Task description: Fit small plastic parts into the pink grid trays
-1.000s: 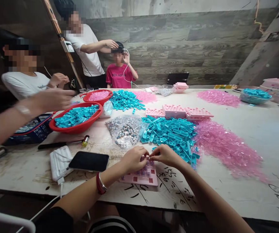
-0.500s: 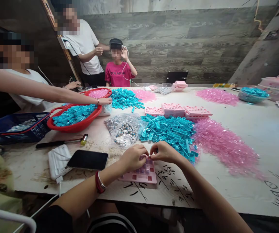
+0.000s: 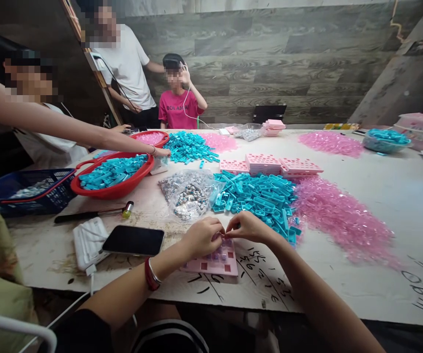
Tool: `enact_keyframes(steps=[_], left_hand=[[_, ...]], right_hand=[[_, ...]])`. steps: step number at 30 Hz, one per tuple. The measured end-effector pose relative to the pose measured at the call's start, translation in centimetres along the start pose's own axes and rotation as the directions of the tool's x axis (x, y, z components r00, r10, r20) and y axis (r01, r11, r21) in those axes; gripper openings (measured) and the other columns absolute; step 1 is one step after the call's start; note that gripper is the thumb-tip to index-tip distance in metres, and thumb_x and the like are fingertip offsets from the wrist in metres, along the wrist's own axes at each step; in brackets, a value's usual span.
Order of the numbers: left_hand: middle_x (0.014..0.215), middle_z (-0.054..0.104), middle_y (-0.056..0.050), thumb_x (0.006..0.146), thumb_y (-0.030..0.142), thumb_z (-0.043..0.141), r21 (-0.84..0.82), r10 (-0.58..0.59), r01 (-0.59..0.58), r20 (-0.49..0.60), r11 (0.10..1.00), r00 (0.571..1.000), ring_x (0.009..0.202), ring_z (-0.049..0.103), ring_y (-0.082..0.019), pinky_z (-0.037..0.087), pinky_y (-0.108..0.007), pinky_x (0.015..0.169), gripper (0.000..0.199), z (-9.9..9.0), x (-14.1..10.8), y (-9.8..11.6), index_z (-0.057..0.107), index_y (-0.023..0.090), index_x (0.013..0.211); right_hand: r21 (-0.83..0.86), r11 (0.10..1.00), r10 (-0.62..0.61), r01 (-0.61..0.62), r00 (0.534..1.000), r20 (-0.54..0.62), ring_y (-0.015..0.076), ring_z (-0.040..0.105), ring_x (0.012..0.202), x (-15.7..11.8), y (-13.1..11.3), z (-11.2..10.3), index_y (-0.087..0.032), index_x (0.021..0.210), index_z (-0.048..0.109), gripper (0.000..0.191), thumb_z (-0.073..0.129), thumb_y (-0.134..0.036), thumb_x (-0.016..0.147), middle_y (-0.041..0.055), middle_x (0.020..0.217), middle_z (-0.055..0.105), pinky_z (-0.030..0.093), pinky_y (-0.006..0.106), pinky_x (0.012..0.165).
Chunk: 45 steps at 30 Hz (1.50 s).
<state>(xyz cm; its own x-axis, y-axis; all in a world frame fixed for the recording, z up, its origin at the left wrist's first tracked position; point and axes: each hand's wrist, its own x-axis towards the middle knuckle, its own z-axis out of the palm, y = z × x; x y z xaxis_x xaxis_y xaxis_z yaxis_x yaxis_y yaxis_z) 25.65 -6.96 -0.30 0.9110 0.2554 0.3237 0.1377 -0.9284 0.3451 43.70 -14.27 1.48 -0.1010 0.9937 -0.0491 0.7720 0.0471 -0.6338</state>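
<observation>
the left hand (image 3: 204,238) lies over the far left part of a pink board (image 3: 216,271), its fingers curled inward and its thumb bent toward them. it seems to touch the board or the pieces on it, but i cannot tell whether it grips anything. the right hand (image 3: 249,226) comes in from the right, wrist arched, with thumb and index finger bent down close together at the board's far edge. any small piece between those tips is too small to make out, so i cannot tell whether it is grasping something. the fingertips of the 2 hands are just beside each other.

the board lies flat at the near side of the table (image 3: 366,294), between the 2 forearms. square openings show along its near edge, and clear purplish pieces (image 3: 217,256) sit farther in, partly under the left hand.

just beyond the hands is a heap of teal pieces (image 3: 259,196), with a pile of clear pink pieces (image 3: 340,220) to its right and a plastic bag of small parts (image 3: 191,196) to its left. stacked pink boards (image 3: 263,163) stand on the far side of the teal heap. a dark phone (image 3: 134,240) lies left of the board, near a white power bank (image 3: 89,242). farther left, a co-worker's hand (image 3: 162,153) reaches past a red basin (image 3: 132,188).
</observation>
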Motion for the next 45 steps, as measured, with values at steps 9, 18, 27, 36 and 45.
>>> enact_keyframes(steps=[9,18,27,36,45], left_hand=[[0.084,0.061,-0.005,0.078,0.013,0.051,0.004,-0.011,0.011,0.016,1.000,1.000,0.082,0.056,-0.019,0.047,-0.032,0.074,0.012,-0.1,0.0,0.0,0.061,0.017,0.082],[0.085,0.062,-0.004,0.077,0.012,0.051,-0.007,-0.028,0.028,0.002,1.000,1.000,0.081,0.056,-0.018,0.046,-0.031,0.074,0.012,-0.3,-0.1,0.1,0.061,0.017,0.083],[0.083,0.062,-0.004,0.077,0.014,0.052,0.016,-0.079,0.079,0.003,0.997,0.997,0.081,0.056,-0.019,0.046,-0.032,0.073,0.010,-0.6,-0.1,0.1,0.061,0.017,0.083],[0.082,0.060,-0.005,0.076,0.014,0.049,0.066,-0.148,0.149,-0.022,0.987,0.989,0.082,0.055,-0.021,0.046,-0.033,0.072,0.010,-0.8,-0.1,-0.4,0.058,0.017,0.080],[0.082,0.065,-0.002,0.082,0.017,0.058,-0.083,-0.163,0.160,-0.031,0.984,0.986,0.080,0.059,-0.017,0.047,-0.029,0.072,0.008,-1.0,0.6,-0.9,0.066,0.018,0.082]], right_hand=[[0.092,0.995,0.033,-0.035,0.999,0.013,0.0081,0.043,0.049,0.1,0.2,0.3,-0.014,0.064,0.073,0.017,0.069,-0.029,0.070,-0.0007,0.051,0.060,0.027,0.021,0.047],[0.085,0.995,-0.049,0.052,0.998,-0.048,0.0083,0.043,0.050,-0.2,0.7,0.7,-0.013,0.060,0.069,0.021,0.065,-0.028,0.074,-0.0015,0.051,0.056,0.030,0.021,0.049],[0.155,0.982,-0.094,0.105,0.993,-0.072,0.0133,0.055,0.061,-0.4,0.5,0.1,-0.015,0.070,0.070,0.021,0.067,-0.036,0.075,0.0023,0.064,0.066,0.039,0.024,0.056],[0.320,0.944,-0.026,0.082,0.984,-0.176,0.0172,0.058,0.086,-0.4,0.4,-0.6,-0.017,0.089,0.062,0.029,0.043,-0.006,0.068,0.0055,0.092,0.065,0.047,0.029,0.074],[0.399,0.913,0.000,0.086,0.977,-0.211,0.0170,0.064,0.084,0.1,1.6,0.0,-0.018,0.105,0.058,0.023,0.051,-0.023,0.083,0.0073,0.105,0.063,0.053,0.035,0.079]])
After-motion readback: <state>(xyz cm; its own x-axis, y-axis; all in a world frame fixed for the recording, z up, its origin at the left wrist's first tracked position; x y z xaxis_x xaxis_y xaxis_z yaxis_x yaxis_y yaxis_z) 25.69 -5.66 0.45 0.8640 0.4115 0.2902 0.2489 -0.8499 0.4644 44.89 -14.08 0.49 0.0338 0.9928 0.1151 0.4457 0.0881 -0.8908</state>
